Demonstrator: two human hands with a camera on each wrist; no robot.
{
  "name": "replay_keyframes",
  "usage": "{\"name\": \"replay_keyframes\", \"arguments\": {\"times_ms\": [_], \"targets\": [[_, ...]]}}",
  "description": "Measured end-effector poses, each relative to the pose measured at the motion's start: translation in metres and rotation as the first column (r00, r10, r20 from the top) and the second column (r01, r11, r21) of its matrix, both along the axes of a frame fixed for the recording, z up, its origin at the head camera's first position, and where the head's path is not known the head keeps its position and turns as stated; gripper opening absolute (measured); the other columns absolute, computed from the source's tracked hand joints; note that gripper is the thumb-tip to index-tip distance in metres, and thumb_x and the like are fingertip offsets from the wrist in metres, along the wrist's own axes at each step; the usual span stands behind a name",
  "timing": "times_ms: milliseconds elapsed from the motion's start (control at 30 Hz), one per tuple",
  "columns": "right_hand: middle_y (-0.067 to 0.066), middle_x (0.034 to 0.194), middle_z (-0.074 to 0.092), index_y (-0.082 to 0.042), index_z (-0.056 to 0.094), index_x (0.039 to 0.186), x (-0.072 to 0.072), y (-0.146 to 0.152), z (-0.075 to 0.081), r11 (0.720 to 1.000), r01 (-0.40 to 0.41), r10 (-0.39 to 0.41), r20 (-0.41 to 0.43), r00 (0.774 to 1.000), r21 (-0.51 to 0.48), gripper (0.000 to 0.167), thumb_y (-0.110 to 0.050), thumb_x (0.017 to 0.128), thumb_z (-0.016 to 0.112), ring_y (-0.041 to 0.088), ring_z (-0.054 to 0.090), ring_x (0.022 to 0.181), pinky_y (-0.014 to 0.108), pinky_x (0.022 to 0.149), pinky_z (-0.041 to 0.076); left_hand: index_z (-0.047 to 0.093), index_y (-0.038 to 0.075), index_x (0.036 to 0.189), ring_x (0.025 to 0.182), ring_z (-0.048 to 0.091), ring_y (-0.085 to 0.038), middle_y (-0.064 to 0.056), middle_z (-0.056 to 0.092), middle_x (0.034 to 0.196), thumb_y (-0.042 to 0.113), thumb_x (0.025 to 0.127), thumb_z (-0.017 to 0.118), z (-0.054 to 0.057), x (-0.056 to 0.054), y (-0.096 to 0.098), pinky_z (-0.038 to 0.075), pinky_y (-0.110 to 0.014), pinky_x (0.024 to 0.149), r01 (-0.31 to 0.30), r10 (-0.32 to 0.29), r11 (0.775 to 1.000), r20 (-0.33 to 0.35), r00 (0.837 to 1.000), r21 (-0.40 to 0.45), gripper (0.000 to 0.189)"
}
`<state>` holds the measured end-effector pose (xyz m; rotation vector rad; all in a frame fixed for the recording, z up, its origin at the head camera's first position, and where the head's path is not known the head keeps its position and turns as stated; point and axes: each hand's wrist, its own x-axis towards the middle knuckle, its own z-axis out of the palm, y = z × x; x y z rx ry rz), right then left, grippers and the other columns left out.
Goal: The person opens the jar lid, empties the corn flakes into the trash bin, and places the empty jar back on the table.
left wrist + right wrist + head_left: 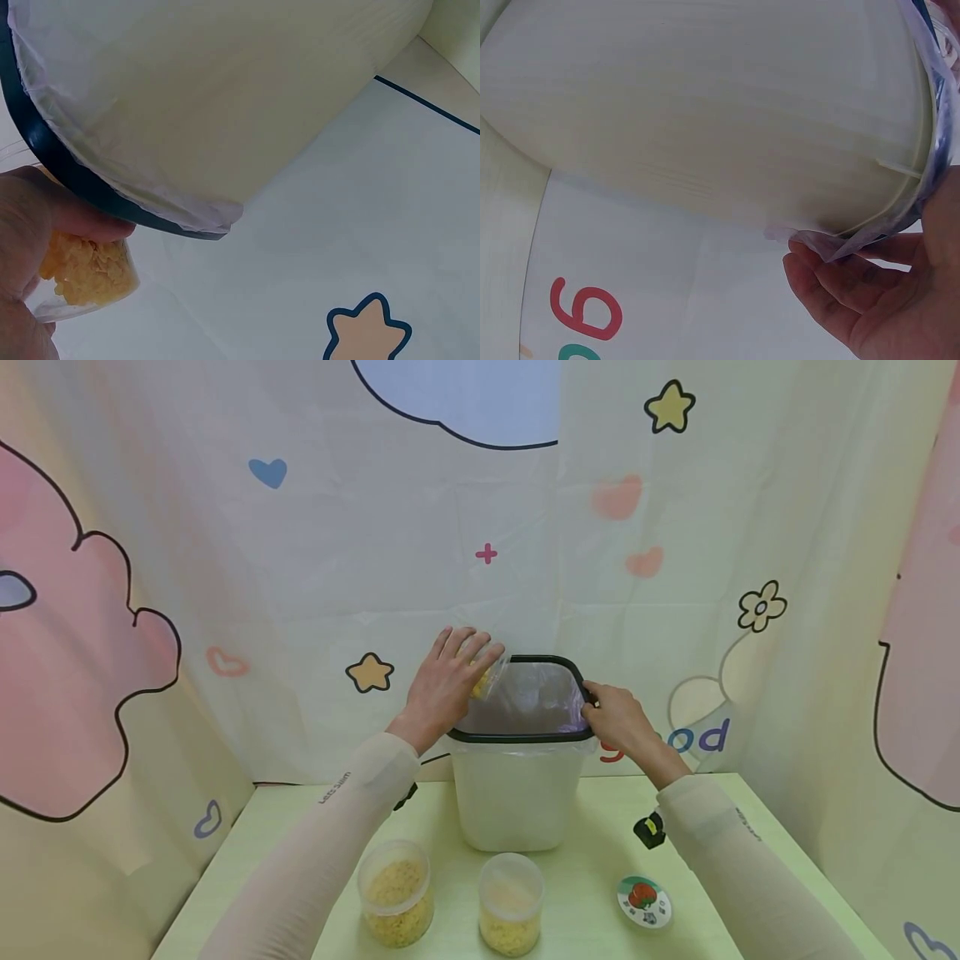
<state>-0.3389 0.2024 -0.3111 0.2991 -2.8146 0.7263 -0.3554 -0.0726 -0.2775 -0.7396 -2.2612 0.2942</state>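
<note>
A white trash bin with a black rim stands upright, lined with a thin, clear-purplish bag. My left hand holds a clear plastic tub of yellow flakes at the bin's left rim, tilted toward the opening. In the left wrist view, flakes fill part of the tub, and my thumb and fingers wrap round it. On the other side, my right hand grips the bin's right rim. The right wrist view shows its fingers curled at the rim and the bag's folded edge.
Two open clear tubs of yellow flakes, one at left and one near the middle, stand in front of the bin. A round lid with a tomato picture lies at right. Behind the bin hangs a printed curtain.
</note>
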Motion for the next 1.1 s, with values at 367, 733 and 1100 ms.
{"name": "replay_keyframes", "arguments": {"times_ms": [367, 733, 1100], "targets": [[0.027, 0.141, 0.052, 0.004, 0.038, 0.147, -0.0007, 0.0001, -0.0009, 1.0, 0.003, -0.003, -0.002, 1.0, 0.005, 0.055, -0.015, 0.096, 0.043, 0.042, 0.055, 0.124, 0.052, 0.099, 0.05, 0.042, 0.024, 0.146, 0.139, 0.036, -0.028, -0.005, 0.044, 0.148, 0.01, 0.081, 0.075, -0.0003, -0.0003, -0.0003, 0.023, -0.046, 0.123, 0.0, 0.0, 1.0, -0.013, 1.0, -0.008, 0.074], [0.028, 0.14, 0.052, 0.004, 0.039, 0.147, -0.0012, 0.0011, -0.0017, 1.0, -0.006, 0.006, -0.01, 1.0, -0.001, 0.055, -0.015, 0.096, 0.043, 0.042, 0.056, 0.123, 0.052, 0.098, 0.051, 0.041, 0.024, 0.146, 0.139, 0.036, -0.027, -0.005, 0.044, 0.148, 0.009, 0.084, 0.072, 0.0008, 0.0009, 0.0005, 0.022, -0.046, 0.124, 0.006, -0.007, 1.0, -0.028, 1.0, -0.017, 0.072], [0.028, 0.14, 0.053, 0.005, 0.039, 0.147, 0.0002, 0.0004, -0.0004, 1.0, -0.005, 0.005, -0.015, 1.0, 0.0, 0.054, -0.014, 0.096, 0.044, 0.042, 0.056, 0.122, 0.052, 0.098, 0.051, 0.04, 0.027, 0.147, 0.141, 0.033, -0.027, -0.004, 0.041, 0.15, 0.012, 0.083, 0.074, 0.0025, 0.0021, 0.0015, 0.019, -0.046, 0.125, -0.025, 0.022, 0.998, -0.048, 0.999, -0.059, 0.074]]}}
